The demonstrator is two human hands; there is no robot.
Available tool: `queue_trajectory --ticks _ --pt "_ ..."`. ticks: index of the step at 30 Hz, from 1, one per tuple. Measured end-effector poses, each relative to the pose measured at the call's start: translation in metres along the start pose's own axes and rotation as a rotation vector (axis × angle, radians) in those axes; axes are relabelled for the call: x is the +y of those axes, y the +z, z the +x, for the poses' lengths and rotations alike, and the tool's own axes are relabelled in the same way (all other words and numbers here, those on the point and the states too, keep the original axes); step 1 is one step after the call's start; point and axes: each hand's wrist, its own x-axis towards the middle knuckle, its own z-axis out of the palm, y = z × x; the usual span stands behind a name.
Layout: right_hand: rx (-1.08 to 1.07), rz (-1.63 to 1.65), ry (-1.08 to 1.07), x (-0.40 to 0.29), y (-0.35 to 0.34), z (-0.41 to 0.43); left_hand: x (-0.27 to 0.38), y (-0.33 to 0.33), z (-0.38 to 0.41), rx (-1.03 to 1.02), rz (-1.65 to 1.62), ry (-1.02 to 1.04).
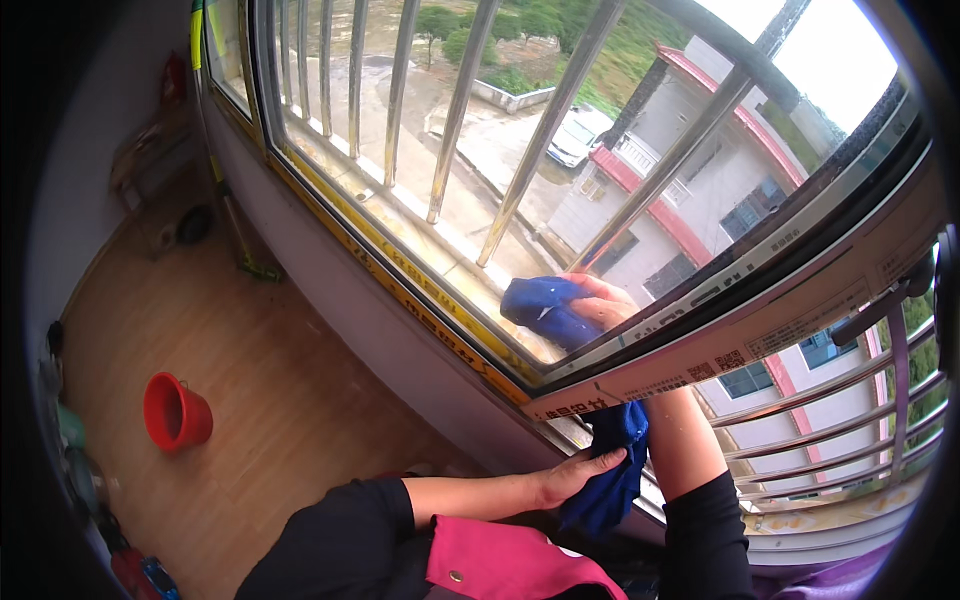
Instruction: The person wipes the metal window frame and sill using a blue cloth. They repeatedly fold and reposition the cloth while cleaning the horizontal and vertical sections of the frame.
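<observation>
My right hand (pixel 604 301) reaches around the edge of the sliding window sash and shows through its glass. It grips a bunched blue cloth (pixel 551 306) low by the pane's corner, on the outer side. On the room side, below the sash frame (pixel 645 386), my left hand (pixel 574 478) holds a hanging length of blue cloth (pixel 619 465). The frame hides the middle, so I cannot tell whether both parts are one cloth. Printed protective film covers the sash frame. Yellow film strips (pixel 450 304) line the lower rail.
Metal security bars (pixel 457 112) stand outside the glass, with more bars (pixel 810 442) beyond the opening at right. A red bucket (pixel 178 412) rests on the wood-look floor (pixel 247 360). A long-handled tool (pixel 240 232) leans by the wall. Various items line the left side.
</observation>
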Motion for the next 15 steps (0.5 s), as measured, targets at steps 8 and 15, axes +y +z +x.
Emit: queue_trajectory --ticks 8,15 --pt "-0.18 -0.207 -0.022 0.017 0.022 0.043 0.001 -0.015 0.009 -0.1 -0.27 0.147" --pt "0.071 -0.649 -0.12 0.003 0.044 0.079 0.017 0.005 0.026 -0.12 -0.248 0.333"
